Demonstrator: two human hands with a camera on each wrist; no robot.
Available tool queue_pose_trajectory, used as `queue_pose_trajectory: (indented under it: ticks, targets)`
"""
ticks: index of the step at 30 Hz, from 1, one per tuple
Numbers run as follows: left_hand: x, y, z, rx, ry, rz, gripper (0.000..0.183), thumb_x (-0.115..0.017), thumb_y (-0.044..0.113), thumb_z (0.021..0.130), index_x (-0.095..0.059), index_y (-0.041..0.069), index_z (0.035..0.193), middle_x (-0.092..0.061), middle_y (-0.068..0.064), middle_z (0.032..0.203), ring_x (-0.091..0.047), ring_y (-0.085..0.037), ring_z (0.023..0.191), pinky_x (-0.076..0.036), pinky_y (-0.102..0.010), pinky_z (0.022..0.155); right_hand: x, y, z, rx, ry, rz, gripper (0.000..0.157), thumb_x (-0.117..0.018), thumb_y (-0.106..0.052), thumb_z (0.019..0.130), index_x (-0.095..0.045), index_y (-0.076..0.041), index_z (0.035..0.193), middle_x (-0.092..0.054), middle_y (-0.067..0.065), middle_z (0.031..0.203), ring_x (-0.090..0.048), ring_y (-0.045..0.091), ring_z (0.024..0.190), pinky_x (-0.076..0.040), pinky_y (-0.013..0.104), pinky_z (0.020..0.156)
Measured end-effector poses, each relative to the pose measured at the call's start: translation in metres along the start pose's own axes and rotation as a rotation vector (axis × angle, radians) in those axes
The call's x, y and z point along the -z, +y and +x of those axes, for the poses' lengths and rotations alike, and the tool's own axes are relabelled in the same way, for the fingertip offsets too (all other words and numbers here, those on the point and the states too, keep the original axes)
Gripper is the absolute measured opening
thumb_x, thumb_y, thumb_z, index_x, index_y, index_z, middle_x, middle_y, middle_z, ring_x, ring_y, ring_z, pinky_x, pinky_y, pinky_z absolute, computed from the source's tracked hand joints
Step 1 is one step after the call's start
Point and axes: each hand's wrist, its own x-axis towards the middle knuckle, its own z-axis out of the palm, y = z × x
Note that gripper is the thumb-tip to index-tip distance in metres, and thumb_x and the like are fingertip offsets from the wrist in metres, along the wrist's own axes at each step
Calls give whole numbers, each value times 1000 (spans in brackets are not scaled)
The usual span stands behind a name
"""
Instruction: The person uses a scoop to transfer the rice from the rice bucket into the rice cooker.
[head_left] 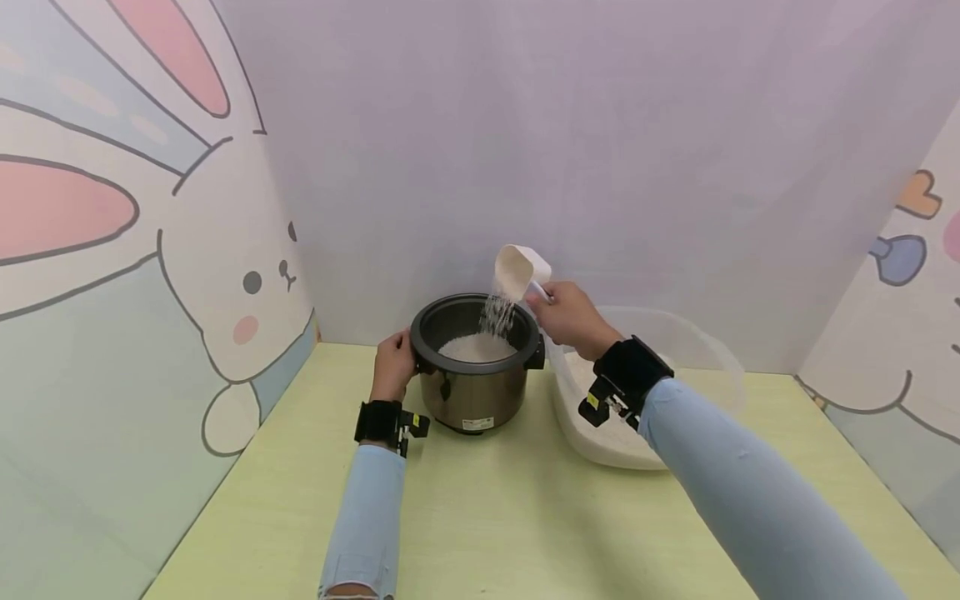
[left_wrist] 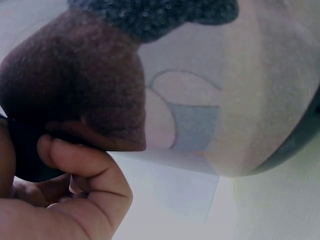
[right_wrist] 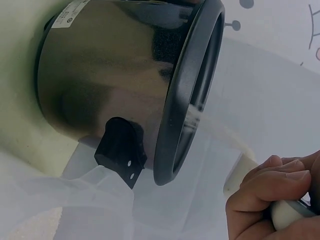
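Note:
A dark, shiny rice cooker [head_left: 472, 400] stands lidless near the back wall, white rice [head_left: 480, 348] heaped inside. My left hand [head_left: 392, 367] grips its left side handle [left_wrist: 30, 155], fingers curled around it in the left wrist view. Up and to the right of the pot, my right hand [head_left: 573, 321] holds a white scoop [head_left: 538, 262] by the handle. The scoop tips toward the pot, and a stream of rice falls from it past the rim [right_wrist: 182, 100]. The cooker's right side handle [right_wrist: 120, 145] is free of any hand.
Right of the cooker stands a translucent tub [head_left: 600, 452] with rice in it, partly hidden under my right forearm. A pale yellow-green table [head_left: 465, 517] lies beneath everything. Behind is a plain wall [head_left: 525, 125]; rabbit-printed panels [head_left: 217, 250] flank both sides.

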Motion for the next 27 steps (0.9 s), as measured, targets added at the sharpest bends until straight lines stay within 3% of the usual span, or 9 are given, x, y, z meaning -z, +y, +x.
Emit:
queue_pose_trajectory:
  ticks: [5, 13, 27]
  targets:
    - [0, 1, -3, -5, -8, 6, 42, -44, 32, 112, -69, -3, 112, -56, -8, 85, -57, -14, 69, -52, -27, 61, -4, 0, -1, 17, -10, -10, 31, -44, -25, 112, -56, 3, 107, -45, 4, 74, -35, 16, 58, -33, 30, 56]
    - [-1, 4, -2, 11, 6, 16, 42, -46, 33, 111, -70, -1, 118, -58, -11, 90, -57, -16, 72, -53, -27, 62, -11, 6, 2, 118, 18, -162, 28, -46, -20, 111, -52, -1, 91, -40, 4, 73, -36, 18, 61, -34, 33, 60]
    - [2, 2, -3, 29, 1, 14, 44, -46, 35, 111, -69, -1, 120, -59, -12, 92, -58, -16, 73, -53, -26, 62, -20, 14, 3, 206, 52, -296, 22, -50, -17, 110, -55, 0, 97, -47, 9, 81, -46, 24, 72, -38, 36, 68]
